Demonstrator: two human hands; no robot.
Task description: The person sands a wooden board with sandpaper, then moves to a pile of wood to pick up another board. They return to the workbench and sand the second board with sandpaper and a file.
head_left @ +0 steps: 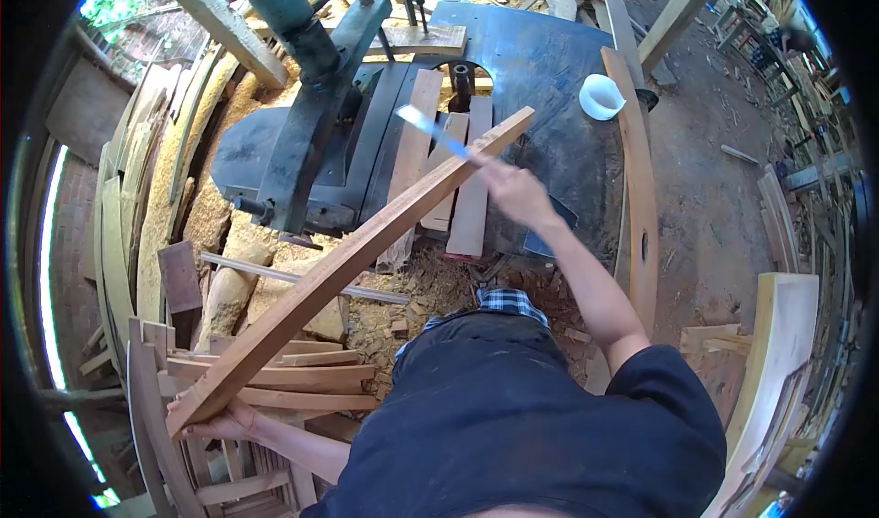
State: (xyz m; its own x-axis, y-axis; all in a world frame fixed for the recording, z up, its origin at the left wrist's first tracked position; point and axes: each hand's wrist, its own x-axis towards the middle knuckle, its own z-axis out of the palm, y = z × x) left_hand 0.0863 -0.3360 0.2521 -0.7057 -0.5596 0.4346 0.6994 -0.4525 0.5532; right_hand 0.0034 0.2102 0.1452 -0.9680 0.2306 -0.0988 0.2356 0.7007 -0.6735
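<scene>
A long squared wooden beam [334, 266] slants across my view, from low on the left to above the machine table. My left hand [224, 422] is closed around its near end, palm underneath. Close to the far end, my right hand [519, 194] grips a flat, pale blue-white strip [430, 131]. Motion blurs this strip, and I cannot tell its exact kind. It crosses the beam's top face and points up to the left. Beneath lie several wooden boards [469, 193] on the machine, beside a dark upright spindle [461, 83].
The dark metal machine table [549, 55] carries a white plastic tub [602, 98] at its right. A heavy machine arm [316, 142] rises on the left. Stacked wooden pieces [302, 376] lie at lower left, and a long plank [638, 188] runs along the right. Sawdust covers the ground.
</scene>
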